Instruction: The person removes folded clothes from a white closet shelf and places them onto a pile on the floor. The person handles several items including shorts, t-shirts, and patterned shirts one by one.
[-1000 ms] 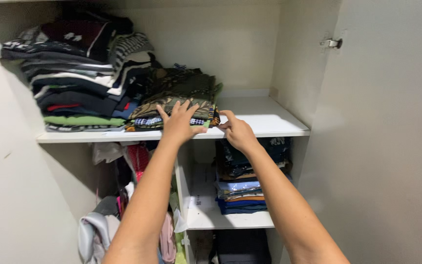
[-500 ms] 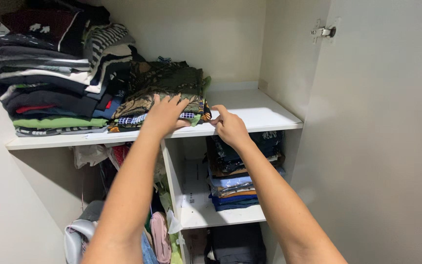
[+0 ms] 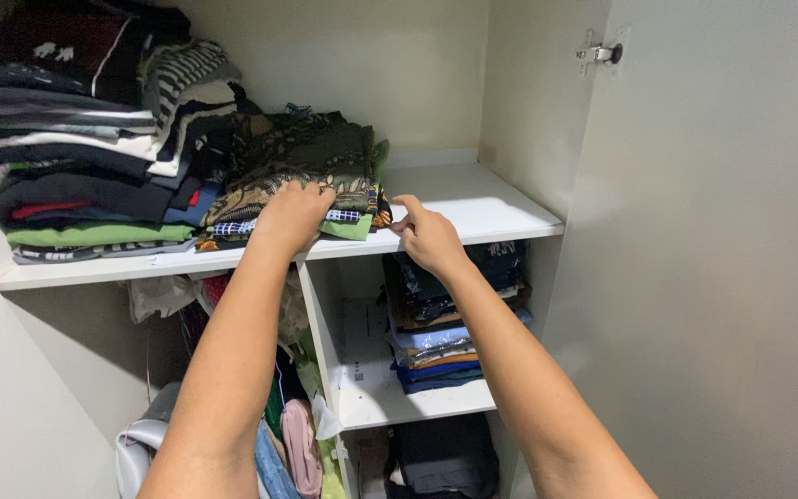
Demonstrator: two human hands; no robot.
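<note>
Left hand point(image 3: 290, 214) is lying flat, fingers spread, on the short pile of folded patterned clothes point(image 3: 311, 171); right hand point(image 3: 427, 236) is pinching its corner, a taller dark stack point(image 3: 85, 157) crowding alongside on the white shelf point(image 3: 473, 199).

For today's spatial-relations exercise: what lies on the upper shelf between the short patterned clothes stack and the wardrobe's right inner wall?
In the head view, that stretch of white upper shelf is bare between the short stack of patterned folded clothes and the wall.

White shelf point(image 3: 473, 199) bears two folded-clothes stacks point(image 3: 94, 157).
</note>
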